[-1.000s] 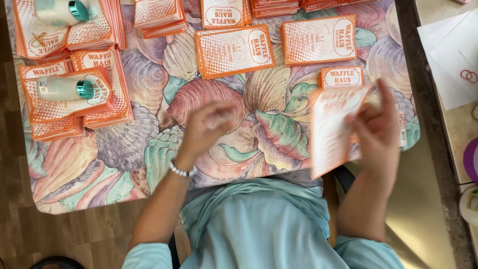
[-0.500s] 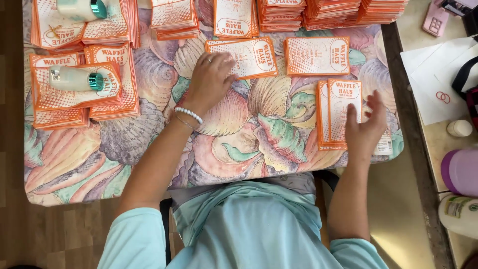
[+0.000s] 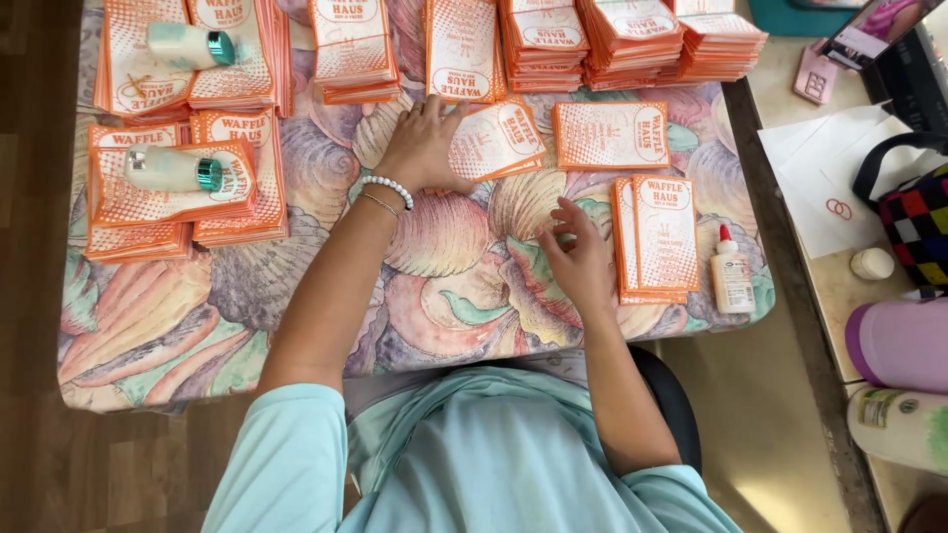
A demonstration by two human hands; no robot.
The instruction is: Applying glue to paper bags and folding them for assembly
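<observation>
My left hand (image 3: 423, 146) lies flat, fingers spread, on the left edge of a small stack of orange and white paper bags (image 3: 499, 138) in the middle of the table. Lower and to the right, my right hand (image 3: 578, 252) rests on the shell-patterned tablecloth (image 3: 444, 286) with loose fingers and nothing in it. Just right of that hand lies another short stack of the same bags (image 3: 657, 237). A single flat bag (image 3: 612, 133) sits beyond it.
Tall piles of bags (image 3: 632, 39) line the far edge, more piles at left (image 3: 178, 188) weighted by two pale bottles (image 3: 173, 170). A white glue bottle (image 3: 732, 271) stands by the right table edge. A side table (image 3: 839, 286) holds paper, a phone and containers.
My left hand reached farther up onto the middle bag stack. My right hand set its bags down on the right stack and drew back left, empty. The view shifted.
</observation>
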